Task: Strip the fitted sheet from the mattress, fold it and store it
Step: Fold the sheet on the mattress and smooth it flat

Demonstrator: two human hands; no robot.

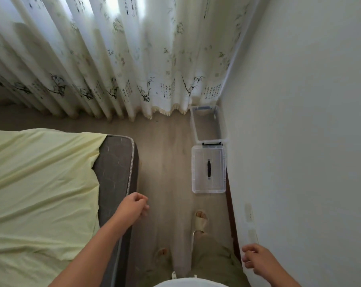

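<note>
Cream pleated curtains [113, 59], printed with ink bamboo and calligraphy and fringed at the hem, hang down to a pale wood-look floor [165, 137]. Daylight glows through their upper folds. On the right stands a plain white wall [299, 100] with a dark skirting board [230, 204] and a white socket [249, 213].

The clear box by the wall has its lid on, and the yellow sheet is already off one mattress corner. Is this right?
Not quite: the head view shows the box open, its lid lying on the floor beside it. The sheet is indeed off the mattress corner.
</note>
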